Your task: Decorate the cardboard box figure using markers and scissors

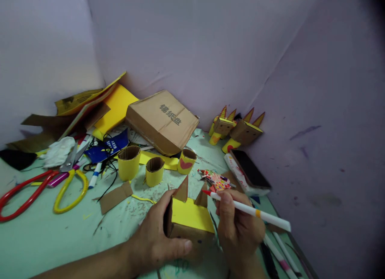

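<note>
My left hand (156,239) grips a small cardboard box (189,225) with a yellow top and two brown cardboard ears, near the table's front edge. In my right hand (237,227) is a white marker with a red tip (249,210); the tip points left, just above the box's right ear. A patterned paper scrap (217,179) lies just beyond the marker tip.
Three yellow cardboard rolls (129,162) stand mid-table. Behind them lies a brown box (162,120). Two finished eared figures (237,130) sit by the back wall. A phone (249,168) is on the right; scissors (67,178) and red handles (24,194) on the left. More markers (279,255) lie at right front.
</note>
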